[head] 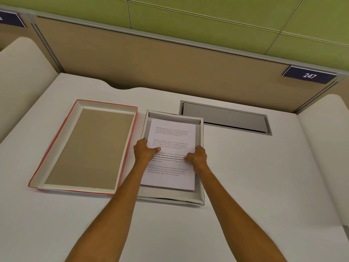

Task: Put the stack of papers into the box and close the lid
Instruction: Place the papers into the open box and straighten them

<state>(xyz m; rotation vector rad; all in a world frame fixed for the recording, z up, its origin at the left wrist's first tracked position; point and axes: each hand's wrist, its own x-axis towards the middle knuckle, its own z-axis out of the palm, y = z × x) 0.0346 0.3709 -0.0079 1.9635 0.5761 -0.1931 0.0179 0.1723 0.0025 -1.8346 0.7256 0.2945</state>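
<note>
Both hands, left [144, 151] and right [196, 157], grip the stack of papers [171, 154], seemingly resting inside the open box [201, 167]; the empty red-edged lid [85, 146] lies alongside on the worktop [245, 176].

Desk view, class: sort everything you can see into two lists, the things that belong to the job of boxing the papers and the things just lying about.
Belongs to the job:
stack of papers
box
lid, lying upturned beside the box
left hand and right hand, gripping the papers

Just there:
desk hatch
number plate 247
</note>
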